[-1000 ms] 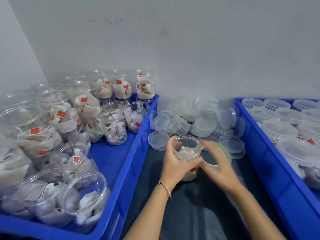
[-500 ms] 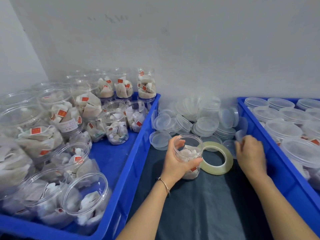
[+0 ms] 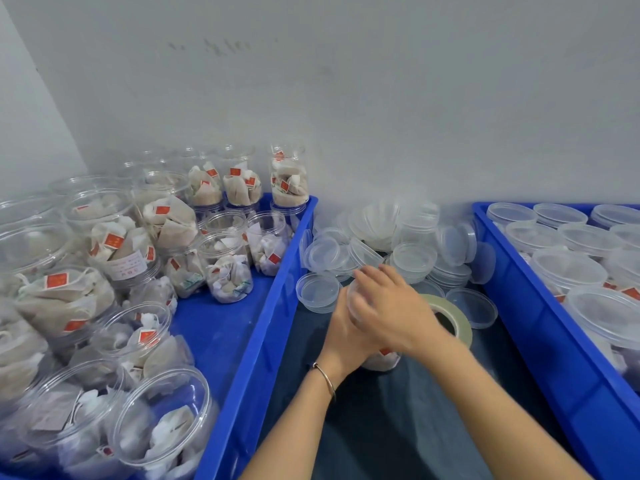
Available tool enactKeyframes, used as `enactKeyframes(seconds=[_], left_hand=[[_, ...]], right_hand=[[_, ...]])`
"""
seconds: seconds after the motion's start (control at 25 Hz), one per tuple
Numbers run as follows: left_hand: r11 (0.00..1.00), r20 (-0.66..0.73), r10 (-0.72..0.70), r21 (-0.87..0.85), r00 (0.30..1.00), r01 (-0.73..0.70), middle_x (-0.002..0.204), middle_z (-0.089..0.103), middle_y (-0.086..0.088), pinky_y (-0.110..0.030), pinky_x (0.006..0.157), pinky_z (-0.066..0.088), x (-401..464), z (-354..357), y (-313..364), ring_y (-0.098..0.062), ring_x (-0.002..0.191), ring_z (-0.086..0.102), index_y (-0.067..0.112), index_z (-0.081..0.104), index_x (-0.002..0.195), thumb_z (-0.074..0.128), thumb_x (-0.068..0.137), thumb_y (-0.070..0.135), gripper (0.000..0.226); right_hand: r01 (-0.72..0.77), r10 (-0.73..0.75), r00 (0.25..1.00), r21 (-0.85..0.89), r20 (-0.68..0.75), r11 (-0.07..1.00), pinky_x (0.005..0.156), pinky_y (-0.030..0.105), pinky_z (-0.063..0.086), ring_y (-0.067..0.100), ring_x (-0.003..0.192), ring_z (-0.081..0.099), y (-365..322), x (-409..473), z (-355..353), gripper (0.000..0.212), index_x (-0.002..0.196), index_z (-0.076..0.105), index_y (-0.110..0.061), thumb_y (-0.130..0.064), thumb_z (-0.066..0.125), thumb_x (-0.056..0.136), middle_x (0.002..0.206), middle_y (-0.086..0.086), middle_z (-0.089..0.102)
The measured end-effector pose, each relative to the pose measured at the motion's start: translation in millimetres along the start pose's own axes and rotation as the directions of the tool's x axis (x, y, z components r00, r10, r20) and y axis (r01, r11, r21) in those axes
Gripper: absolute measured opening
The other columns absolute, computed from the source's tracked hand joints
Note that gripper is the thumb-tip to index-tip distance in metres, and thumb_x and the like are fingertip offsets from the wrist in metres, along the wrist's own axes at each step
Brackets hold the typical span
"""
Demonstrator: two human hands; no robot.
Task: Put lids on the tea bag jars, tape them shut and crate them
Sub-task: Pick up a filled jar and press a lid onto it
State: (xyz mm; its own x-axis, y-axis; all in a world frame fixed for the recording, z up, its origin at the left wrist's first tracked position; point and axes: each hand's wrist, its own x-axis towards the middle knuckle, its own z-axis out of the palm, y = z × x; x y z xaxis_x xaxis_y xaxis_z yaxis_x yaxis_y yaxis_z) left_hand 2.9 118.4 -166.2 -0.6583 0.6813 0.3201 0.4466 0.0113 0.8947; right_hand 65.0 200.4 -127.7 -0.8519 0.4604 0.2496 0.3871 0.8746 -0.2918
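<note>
Pressing down with flat fingers, the right hand (image 3: 388, 306) covers a clear round plastic lid (image 3: 353, 299) on the clear plastic tea bag jar (image 3: 381, 360). The left hand (image 3: 343, 337) grasps the jar's side, its grip curled round it, on the dark worktop (image 3: 398, 427) between two blue plastic crates (image 3: 249, 341), beside a roll of clear tape (image 3: 457, 323).

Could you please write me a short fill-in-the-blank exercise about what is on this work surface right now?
1. The right hand lies on top of the ___ that the left hand holds.
2. The tape roll lies flat on the dark ___.
3. The crates on both sides are ___ in colour.

Missing words: jar; cloth; blue
</note>
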Motion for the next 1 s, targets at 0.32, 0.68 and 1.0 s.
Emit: enactKeyframes(seconds=[0.32, 0.68, 1.0], left_hand=[[0.996, 0.152, -0.048, 0.081, 0.987, 0.036, 0.113, 0.054, 0.010, -0.010, 0.085, 0.048, 9, -5, -22, 0.009, 0.097, 0.053, 0.010, 0.044, 0.132, 0.084, 0.062, -0.006, 0.083], [1.000, 0.110, -0.012, 0.020, 0.994, 0.010, 0.093, 0.066, 0.019, -0.013, 0.073, 0.051, 4, 4, -22, 0.002, 0.090, 0.062, 0.032, 0.054, 0.103, 0.084, 0.058, 0.005, 0.061], [0.987, 0.137, 0.103, 0.110, 0.985, -0.118, 0.110, 0.061, 0.011, -0.014, 0.093, 0.036, 1, 15, -6, -0.012, 0.107, 0.055, 0.020, 0.051, 0.113, 0.065, 0.077, 0.031, 0.040]], right_hand=[[0.279, -0.279, 0.954, 0.018, 0.113, 0.960, 0.101, 0.031, 0.040, 0.013, 0.126, 0.045, 12, -9, -19, 0.046, 0.133, 0.055, -0.028, -0.039, 0.058, 0.089, 0.136, -0.007, 0.051], [-0.046, 0.166, 0.909, -0.304, 0.382, 0.952, 0.084, 0.041, 0.042, 0.035, 0.110, 0.048, -21, 4, -40, 0.064, 0.142, 0.031, -0.036, -0.067, 0.037, 0.085, 0.124, 0.013, 0.046], [0.079, -0.058, 0.994, -0.244, 0.092, 0.966, 0.094, 0.038, 0.043, 0.019, 0.125, 0.045, -5, -11, -21, 0.066, 0.140, 0.041, -0.030, -0.064, 0.019, 0.089, 0.139, -0.006, 0.047]])
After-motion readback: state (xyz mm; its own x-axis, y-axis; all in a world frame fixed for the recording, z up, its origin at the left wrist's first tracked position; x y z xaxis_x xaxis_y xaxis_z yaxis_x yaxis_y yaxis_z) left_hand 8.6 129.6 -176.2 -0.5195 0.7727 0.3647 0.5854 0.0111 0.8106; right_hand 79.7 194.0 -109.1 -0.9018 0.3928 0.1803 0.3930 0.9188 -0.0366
